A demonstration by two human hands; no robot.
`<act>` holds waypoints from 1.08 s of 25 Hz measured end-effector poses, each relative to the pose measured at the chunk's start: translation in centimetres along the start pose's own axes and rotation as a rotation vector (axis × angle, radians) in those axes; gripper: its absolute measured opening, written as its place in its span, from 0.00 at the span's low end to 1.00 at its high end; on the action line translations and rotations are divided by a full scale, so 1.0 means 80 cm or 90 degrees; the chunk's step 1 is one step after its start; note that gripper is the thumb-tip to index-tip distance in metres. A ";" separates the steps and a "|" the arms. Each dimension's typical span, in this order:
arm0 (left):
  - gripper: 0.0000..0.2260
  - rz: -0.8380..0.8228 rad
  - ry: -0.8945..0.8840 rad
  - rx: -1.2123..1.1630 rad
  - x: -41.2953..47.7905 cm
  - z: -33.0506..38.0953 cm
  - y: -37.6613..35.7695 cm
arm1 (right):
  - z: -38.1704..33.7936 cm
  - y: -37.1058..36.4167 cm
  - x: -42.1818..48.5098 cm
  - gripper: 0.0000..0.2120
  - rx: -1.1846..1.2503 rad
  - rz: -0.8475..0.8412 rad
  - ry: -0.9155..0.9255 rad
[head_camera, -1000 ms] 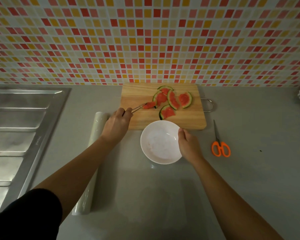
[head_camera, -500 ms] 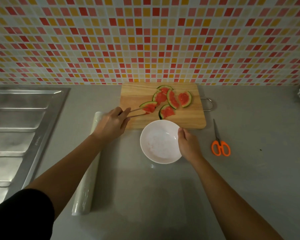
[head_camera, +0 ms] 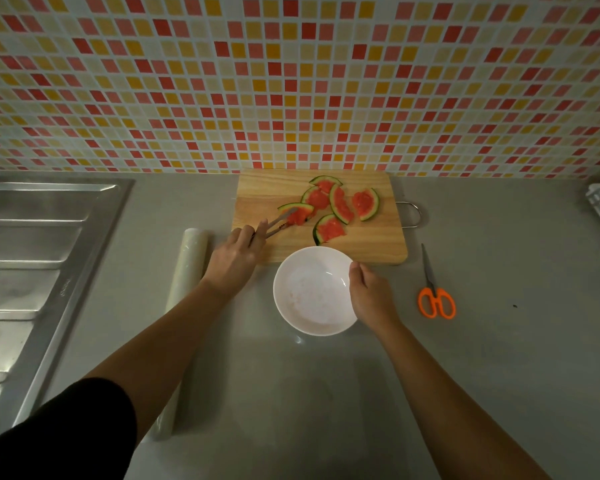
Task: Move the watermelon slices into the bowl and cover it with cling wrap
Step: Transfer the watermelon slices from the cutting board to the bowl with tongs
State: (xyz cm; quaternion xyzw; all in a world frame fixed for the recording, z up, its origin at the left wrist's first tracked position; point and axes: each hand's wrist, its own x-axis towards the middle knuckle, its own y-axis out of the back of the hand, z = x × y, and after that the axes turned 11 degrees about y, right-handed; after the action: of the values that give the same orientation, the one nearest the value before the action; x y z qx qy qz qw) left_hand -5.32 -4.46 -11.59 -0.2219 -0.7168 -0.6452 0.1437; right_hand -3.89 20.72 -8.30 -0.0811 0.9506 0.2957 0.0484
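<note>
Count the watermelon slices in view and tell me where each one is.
6, all over the cutting board: one in the tongs, one at the back, one behind the tongs' slice, one middle, one right, one nearest the bowl. Overlaps might hide more.

Single head-worn view, looking forward and down

The wide-angle camera is sitting above the counter (head_camera: 499, 375), facing the tiled wall (head_camera: 291, 81), close enough that both forearms are reaching in from the bottom edge. It is taking in the sink (head_camera: 32, 254) at left and the scissors (head_camera: 435, 292) at right.
</note>
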 end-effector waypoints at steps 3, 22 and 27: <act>0.23 -0.017 0.017 -0.002 0.011 0.002 0.004 | -0.001 -0.001 0.001 0.17 0.005 -0.002 -0.001; 0.12 -0.266 -0.105 -0.184 -0.025 0.027 0.118 | 0.001 -0.002 0.000 0.20 0.031 0.019 -0.025; 0.15 -0.463 0.049 -0.101 0.003 0.047 0.128 | 0.001 -0.001 0.000 0.19 0.031 0.019 -0.012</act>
State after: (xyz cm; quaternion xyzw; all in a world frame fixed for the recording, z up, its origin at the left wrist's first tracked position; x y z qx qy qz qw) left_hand -0.09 0.00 -3.11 0.0610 -0.6904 -0.7157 -0.0858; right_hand -3.88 20.72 -8.38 -0.0629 0.9580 0.2743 0.0548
